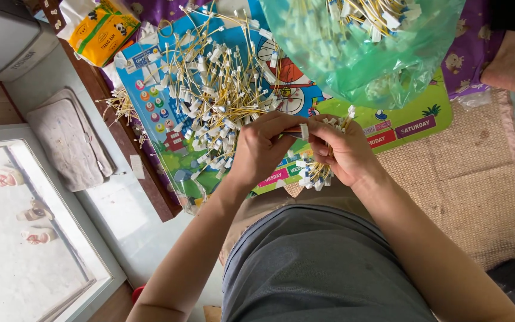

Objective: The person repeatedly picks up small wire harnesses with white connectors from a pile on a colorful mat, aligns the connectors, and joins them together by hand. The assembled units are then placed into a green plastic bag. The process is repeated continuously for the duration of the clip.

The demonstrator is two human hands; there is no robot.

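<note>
While your left hand pinches the small white connector against your right hand, which grips a bundle of yellow wires at its five o'clock, keep both fists close and seat each plug squarely; the loose pile waits at eleven o'clock.

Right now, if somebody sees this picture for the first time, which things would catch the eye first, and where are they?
First comes the heap of yellow wires with white plugs, spread over a colourful cartoon mat at top centre. Just below it, the left hand and the right hand meet over a small white plug, the right hand also gripping a bundle of wires. A green plastic bag of more wires fills the top right.
</note>
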